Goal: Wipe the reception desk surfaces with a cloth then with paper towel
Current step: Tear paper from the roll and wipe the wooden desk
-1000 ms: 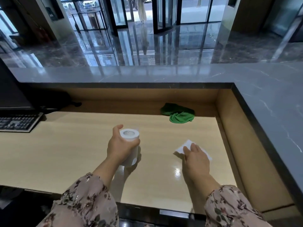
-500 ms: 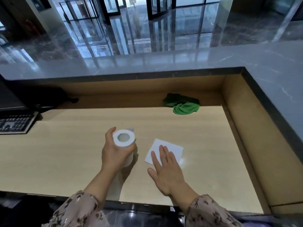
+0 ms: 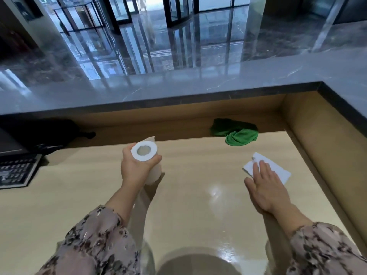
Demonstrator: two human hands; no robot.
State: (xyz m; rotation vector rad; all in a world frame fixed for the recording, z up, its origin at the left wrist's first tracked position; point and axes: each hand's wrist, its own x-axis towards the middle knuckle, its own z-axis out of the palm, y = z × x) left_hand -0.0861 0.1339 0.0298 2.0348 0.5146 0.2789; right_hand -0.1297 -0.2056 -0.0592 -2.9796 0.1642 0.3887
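My left hand (image 3: pixel 137 167) is wrapped around a white paper towel roll (image 3: pixel 144 151), held upright just above the light wooden desk (image 3: pixel 83 195). My right hand (image 3: pixel 267 188) lies flat, fingers together, pressing a folded white paper towel sheet (image 3: pixel 277 170) onto the desk near its right side. A crumpled green cloth (image 3: pixel 237 133) lies at the back of the desk against the rear wall, apart from both hands.
A grey marble counter (image 3: pixel 178 86) runs along the back and down the right side above wooden walls. A black keyboard (image 3: pixel 15 171) sits at the far left beside dark equipment. A glossy patch shines on the desk between my arms.
My right hand has slid the paper towel sheet from the desk's middle to the right. The left hand still holds the roll in about the same place.
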